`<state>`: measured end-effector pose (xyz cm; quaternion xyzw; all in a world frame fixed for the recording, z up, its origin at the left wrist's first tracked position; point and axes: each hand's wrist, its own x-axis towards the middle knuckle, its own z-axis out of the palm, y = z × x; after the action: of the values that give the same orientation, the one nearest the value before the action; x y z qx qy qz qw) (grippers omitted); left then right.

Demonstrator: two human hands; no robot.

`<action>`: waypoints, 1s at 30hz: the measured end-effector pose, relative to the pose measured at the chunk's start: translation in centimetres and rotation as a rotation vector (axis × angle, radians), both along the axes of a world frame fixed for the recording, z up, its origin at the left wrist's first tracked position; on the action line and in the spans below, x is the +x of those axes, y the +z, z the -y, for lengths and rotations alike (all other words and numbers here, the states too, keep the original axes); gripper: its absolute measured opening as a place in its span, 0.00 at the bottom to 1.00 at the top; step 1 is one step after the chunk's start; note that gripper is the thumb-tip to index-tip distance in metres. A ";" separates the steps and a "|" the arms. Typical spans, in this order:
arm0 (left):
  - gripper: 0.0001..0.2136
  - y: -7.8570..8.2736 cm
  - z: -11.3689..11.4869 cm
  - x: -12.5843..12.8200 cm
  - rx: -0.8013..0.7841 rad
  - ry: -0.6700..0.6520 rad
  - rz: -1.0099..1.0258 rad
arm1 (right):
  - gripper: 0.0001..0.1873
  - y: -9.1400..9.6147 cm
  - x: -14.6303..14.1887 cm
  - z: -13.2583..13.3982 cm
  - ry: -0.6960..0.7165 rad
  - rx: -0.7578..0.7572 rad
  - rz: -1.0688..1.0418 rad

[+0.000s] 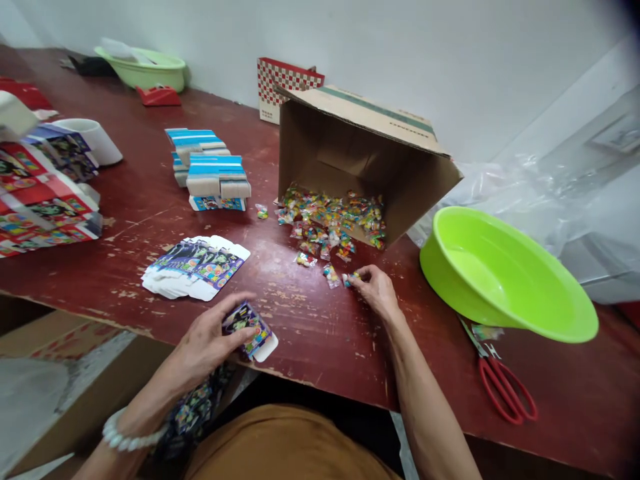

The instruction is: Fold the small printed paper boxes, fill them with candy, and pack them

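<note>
My left hand grips a small purple printed candy box near the table's front edge, one white end flap sticking out. To the right, my right hand pinches a small clear candy packet between thumb and fingers at the tabletop. Another candy packet lies just left of it. Beyond both hands, a heap of colourful candy packets spills from a cardboard carton lying on its side. Flattened purple boxes are fanned out beyond my left hand.
Bundles of blue-edged flat boxes stand at the middle left, with red printed boxes at the far left. A green basin sits right, beside red-handled scissors. A checkered bag and another basin are by the wall.
</note>
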<state>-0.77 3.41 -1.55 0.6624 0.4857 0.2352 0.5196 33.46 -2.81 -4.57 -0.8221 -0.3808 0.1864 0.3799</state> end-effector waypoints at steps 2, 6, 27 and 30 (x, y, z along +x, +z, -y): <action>0.20 0.3 -0.7 -1.0 0.047 -0.090 -0.113 | 0.18 0.4 -0.8 0.2 -0.007 0.059 -0.084; 0.16 1.1 -0.5 -1.2 -0.202 -0.061 0.054 | 0.20 2.6 -4.8 0.9 0.078 0.184 -0.244; 0.16 0.8 4.2 3.3 -0.402 -0.290 0.551 | 0.07 6.9 -12.3 2.2 0.838 0.330 0.019; 0.16 1.3 4.3 3.8 -0.469 -0.221 0.589 | 0.08 6.3 -12.3 1.7 0.752 0.354 -0.283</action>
<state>3.00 -0.91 -0.28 0.4780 0.2821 0.2406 0.7963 21.19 -4.52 1.73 -0.5148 -0.6239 0.3546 0.4691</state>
